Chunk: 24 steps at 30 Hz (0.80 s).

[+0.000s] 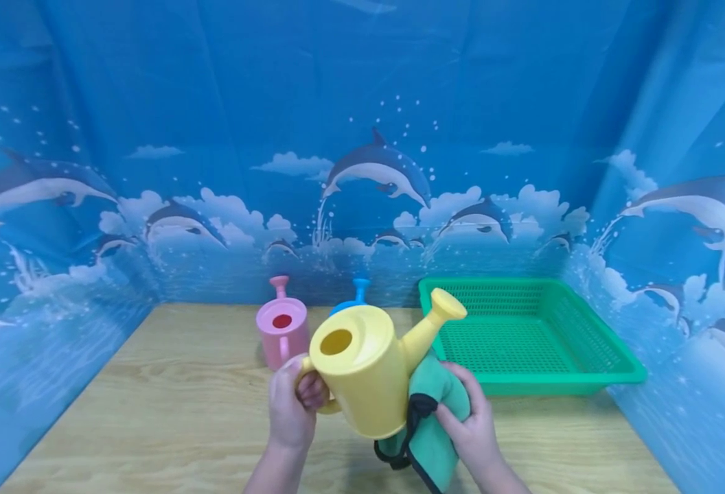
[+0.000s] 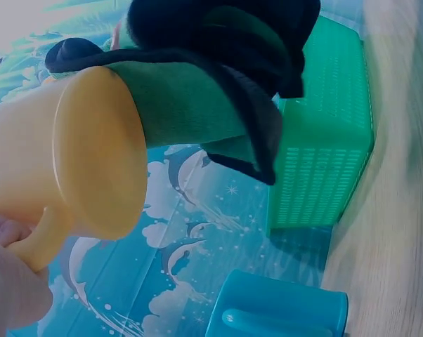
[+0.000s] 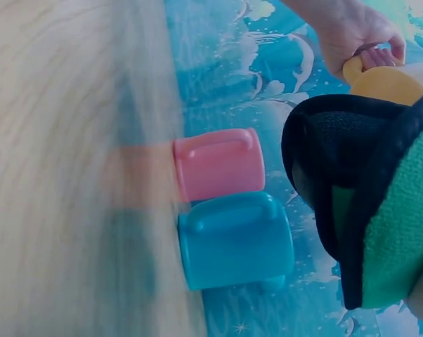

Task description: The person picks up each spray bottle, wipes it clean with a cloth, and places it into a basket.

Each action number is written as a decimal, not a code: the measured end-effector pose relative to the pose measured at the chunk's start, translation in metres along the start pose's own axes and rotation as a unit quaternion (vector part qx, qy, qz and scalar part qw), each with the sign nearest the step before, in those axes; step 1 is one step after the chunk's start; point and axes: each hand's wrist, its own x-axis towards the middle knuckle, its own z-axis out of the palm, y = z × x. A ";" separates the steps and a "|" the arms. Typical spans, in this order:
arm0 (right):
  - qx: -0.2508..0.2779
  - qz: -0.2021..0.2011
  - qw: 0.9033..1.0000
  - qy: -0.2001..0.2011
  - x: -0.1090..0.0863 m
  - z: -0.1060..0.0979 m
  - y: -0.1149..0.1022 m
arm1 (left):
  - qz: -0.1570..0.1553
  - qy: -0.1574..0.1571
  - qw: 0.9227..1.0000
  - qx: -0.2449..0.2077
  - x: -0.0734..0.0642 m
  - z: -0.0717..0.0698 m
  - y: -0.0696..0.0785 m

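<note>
Between the person's two hands, above the wooden table (image 1: 152,425), a yellow watering can (image 1: 369,384) is held tilted, its handle gripped by the left hand (image 1: 294,408) and its spout pointing to the right hand's side. Close against the can below that spout, the right hand (image 1: 475,425) pinches a green cloth (image 1: 438,442) with black edging. Beyond the left hand stands a pink watering can (image 1: 296,335), with a blue watering can (image 3: 236,246) beside it, and beyond the right hand sits a green basket (image 1: 560,379).

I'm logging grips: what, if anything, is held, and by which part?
The left hand holds the yellow watering can by its handle; the right hand, a green cloth near its black edging.
</note>
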 end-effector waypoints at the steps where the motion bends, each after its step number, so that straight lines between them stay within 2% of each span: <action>1: -0.004 -0.005 1.000 -0.004 -0.001 0.000 0.001 | 0.002 0.005 1.000 0.003 0.000 0.000 0.000; 5: -0.037 -0.012 0.999 -0.018 -0.006 -0.001 0.002 | -0.002 0.016 1.000 0.012 -0.002 -0.002 -0.001; 9: -0.080 -0.026 0.995 -0.045 -0.010 -0.004 0.002 | -0.003 0.010 1.000 0.015 -0.004 -0.007 0.000; 12: -0.097 -0.018 0.994 -0.056 -0.010 -0.009 0.000 | 0.000 0.006 1.000 0.028 -0.006 -0.011 0.000; 15: -0.114 0.008 0.993 -0.040 -0.008 -0.015 -0.004 | 0.005 0.001 0.999 0.043 -0.008 -0.015 0.000; 20: -0.135 0.019 0.991 0.007 -0.002 -0.027 -0.012 | 0.047 -0.028 0.996 0.066 -0.012 -0.018 -0.001; 24: -0.147 0.028 0.988 0.030 -0.001 -0.038 -0.017 | 0.073 -0.016 0.990 0.117 -0.016 -0.016 -0.003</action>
